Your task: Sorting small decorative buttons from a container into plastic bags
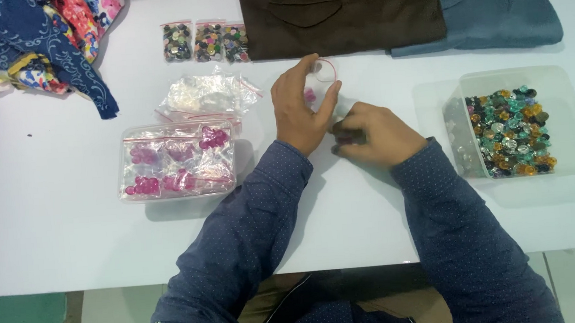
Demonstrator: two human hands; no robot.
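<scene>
Item: small clear zip bag (322, 77), red-edged mouth, a few pink pieces inside; on the white surface (55, 248), ahead of me near the brown trousers (340, 10).
Left hand (302, 109): fingers pinched closed on the bag's mouth, holding it open and partly upright.
Right hand (374, 134): curled shut over something small and dark, low on the surface; what it is I cannot tell.
Nearby: tub of mixed buttons (509, 134) to my right; bagged pink pieces (178, 162) to my left.
Risks, as I judge them: a loose pinch lets the mouth fold, so pieces miss; a tilt spills the pink ones; small pieces roll off the surface edge.
</scene>
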